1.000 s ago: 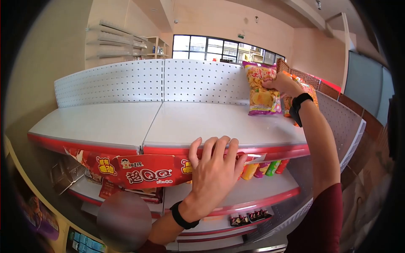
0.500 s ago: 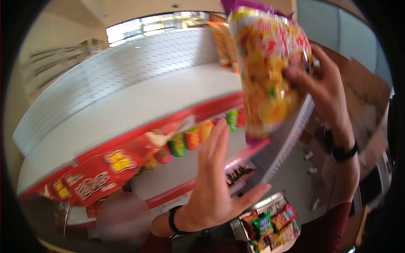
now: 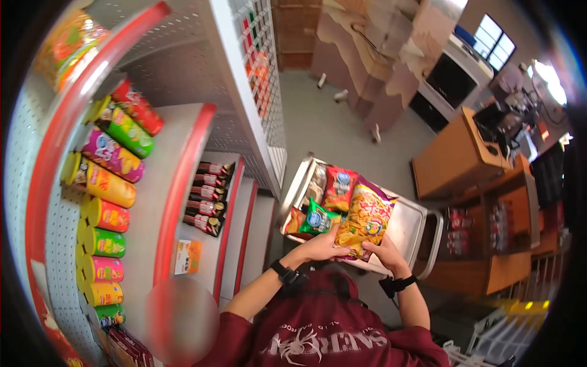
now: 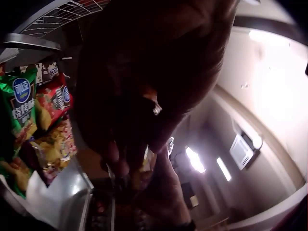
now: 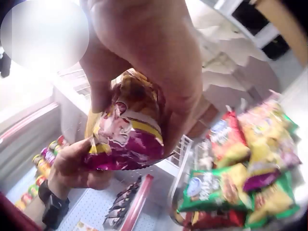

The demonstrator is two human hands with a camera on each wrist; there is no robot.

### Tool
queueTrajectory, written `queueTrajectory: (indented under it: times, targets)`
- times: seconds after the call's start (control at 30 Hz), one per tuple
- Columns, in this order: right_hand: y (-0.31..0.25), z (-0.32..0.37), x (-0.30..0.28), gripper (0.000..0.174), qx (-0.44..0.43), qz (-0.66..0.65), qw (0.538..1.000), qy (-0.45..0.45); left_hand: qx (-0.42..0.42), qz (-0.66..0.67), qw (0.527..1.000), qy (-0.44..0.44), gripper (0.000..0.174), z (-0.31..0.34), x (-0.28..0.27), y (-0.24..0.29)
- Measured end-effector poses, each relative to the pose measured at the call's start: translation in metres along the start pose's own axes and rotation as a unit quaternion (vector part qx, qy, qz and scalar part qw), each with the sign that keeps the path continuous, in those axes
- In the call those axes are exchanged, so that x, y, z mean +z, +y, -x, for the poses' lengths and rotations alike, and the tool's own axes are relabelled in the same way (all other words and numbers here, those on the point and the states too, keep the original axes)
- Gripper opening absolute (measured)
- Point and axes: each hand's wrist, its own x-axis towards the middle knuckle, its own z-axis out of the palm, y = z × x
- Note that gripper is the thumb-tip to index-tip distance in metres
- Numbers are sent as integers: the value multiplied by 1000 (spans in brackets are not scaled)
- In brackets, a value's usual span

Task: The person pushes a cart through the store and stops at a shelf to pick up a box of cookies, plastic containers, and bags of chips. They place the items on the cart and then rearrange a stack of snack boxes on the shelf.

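Observation:
Over a metal cart (image 3: 400, 223), both hands hold a yellow snack bag with a purple end (image 5: 132, 139). My right hand (image 3: 384, 252) grips it, thumb on one side and fingers round the other in the right wrist view. My left hand (image 3: 323, 246) holds its near end, fingers curled at the purple edge. In the cart lie a red snack bag (image 3: 340, 188), a green snack bag (image 3: 318, 218) and another yellow-and-purple bag (image 5: 267, 139). The held bag overlaps that one in the head view. Dark hand and shadow hide most of the left wrist view.
Red-edged shelves (image 3: 183, 183) on the left carry a row of chip canisters (image 3: 110, 186) and a box of dark packets (image 3: 209, 199). A mesh panel (image 3: 260, 67) closes the shelf's end. Wooden counters (image 3: 455, 156) stand to the right.
The view has swung right and down from the top shelf to the cart. The right hand has brought the yellow bag off the shelf, and the left hand has left the shelf edge and taken hold too.

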Motion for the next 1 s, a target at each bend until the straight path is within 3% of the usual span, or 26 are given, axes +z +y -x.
queueTrajectory:
  times: [0.07, 0.1, 0.17, 0.23, 0.33, 0.53, 0.63, 0.87, 1.0]
  targets:
    - [51, 25, -36, 52, 68, 7, 993, 91, 77, -239, 968, 27, 81, -37, 15, -63]
    - [64, 38, -48, 46, 81, 14, 986, 142, 26, -203, 979, -9, 77, -44, 15, -66]
    - [90, 57, -72, 40, 100, 20, 975, 197, 40, -210, 977, 22, 71, -52, 17, -81]
    - [124, 68, -93, 41, 64, 45, 930, 360, 14, -234, 971, 45, 64, -51, 9, -78]
    - [162, 73, -124, 45, 156, 39, 920, 358, -26, -278, 957, 85, 61, -58, 1, -101]
    - [215, 33, -144, 44, 133, -46, 939, 315, -48, -286, 947, 138, 49, -57, -12, -117]
    - [235, 5, -156, 55, 174, -105, 942, 266, -55, -293, 940, 166, 48, -51, -16, -120]
    - [268, -40, -175, 54, 148, -121, 954, 232, -91, -271, 936, 205, 46, -36, -24, -124]
    - [284, -47, -188, 50, 177, -104, 954, 218, -107, -262, 934, 216, 45, -30, -25, -121]
